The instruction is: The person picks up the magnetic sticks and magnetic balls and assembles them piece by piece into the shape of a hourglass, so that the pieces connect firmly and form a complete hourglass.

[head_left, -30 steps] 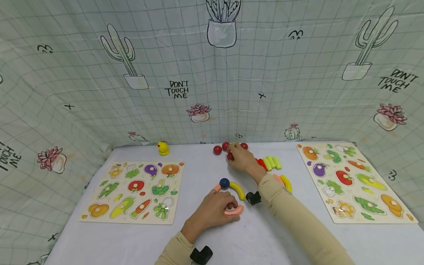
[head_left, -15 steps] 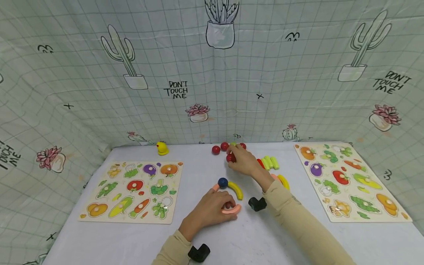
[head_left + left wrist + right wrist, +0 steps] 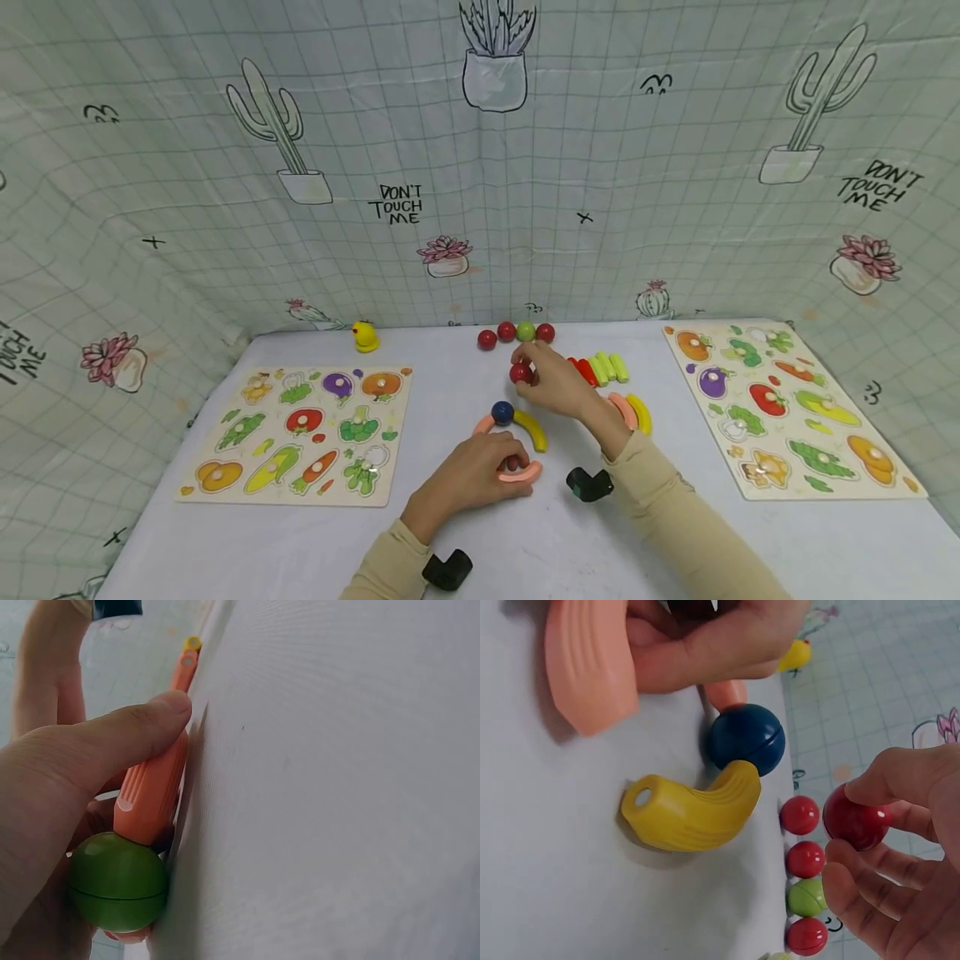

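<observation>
Red ball [image 3: 853, 819], partly covered by the right fingers [image 3: 859, 909].

Right hand [image 3: 557, 383] pinches red ball [image 3: 519, 373], nearer than back row of three other red balls [image 3: 506, 332] and green ball [image 3: 526, 332]. Left hand [image 3: 476, 475] at pink curved piece [image 3: 525, 473]; seems to grip it, fingers partly hidden. Past left hand, blue ball [image 3: 502, 412] touches yellow curved piece [image 3: 532, 433]. Red sticks [image 3: 587, 372] and light-green sticks [image 3: 609, 367] right of right hand. Vegetable puzzle boards [image 3: 281, 450] on counter [image 3: 300, 546], one each side; yellow duck [image 3: 366, 337] behind left one.
</observation>
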Demonstrator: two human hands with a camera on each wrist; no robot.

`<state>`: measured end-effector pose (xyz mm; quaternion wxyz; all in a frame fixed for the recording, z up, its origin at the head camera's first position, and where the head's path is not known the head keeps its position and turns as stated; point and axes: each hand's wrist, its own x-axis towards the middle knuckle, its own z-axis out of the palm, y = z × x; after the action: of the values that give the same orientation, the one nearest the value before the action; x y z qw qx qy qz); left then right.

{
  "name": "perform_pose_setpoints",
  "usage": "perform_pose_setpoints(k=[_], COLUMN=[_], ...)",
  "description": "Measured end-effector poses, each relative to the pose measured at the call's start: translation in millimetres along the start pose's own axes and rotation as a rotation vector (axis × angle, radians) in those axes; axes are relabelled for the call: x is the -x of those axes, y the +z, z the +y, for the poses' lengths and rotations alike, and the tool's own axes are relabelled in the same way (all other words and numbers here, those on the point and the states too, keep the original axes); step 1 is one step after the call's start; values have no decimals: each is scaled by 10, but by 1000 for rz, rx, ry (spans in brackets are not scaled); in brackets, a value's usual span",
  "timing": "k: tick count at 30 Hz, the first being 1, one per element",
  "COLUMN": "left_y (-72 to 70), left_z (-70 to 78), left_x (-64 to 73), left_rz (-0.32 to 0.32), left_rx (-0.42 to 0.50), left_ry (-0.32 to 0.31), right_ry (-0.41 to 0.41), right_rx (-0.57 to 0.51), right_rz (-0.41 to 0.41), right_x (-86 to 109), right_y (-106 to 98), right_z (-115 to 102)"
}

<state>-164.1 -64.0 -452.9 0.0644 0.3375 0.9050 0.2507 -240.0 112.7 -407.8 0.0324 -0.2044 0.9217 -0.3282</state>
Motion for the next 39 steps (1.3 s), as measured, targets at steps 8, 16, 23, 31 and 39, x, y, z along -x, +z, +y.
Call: perform_pose_setpoints(k=[8,16,23,31,39], left_y=[12,-21,-24,-21,-18], left_z=[-8,-7,1,-8,-8], left_x=[7,22,30,24,27], left_rz=[-15,-15,5,5,8], left_rx=[23,-16,-32,-37,-62], left_ry=[-15,-9,27,41,65], right_ry=[19,0,10,-4,-15], right_rx=[-53,-95,-86,-79,-65], right_rz=[-14,-12,-8,-7,-13], right_x=[212,374,487,630,749], right_y=[36,59,83,114,148], right_z=[34,88,163,169,170])
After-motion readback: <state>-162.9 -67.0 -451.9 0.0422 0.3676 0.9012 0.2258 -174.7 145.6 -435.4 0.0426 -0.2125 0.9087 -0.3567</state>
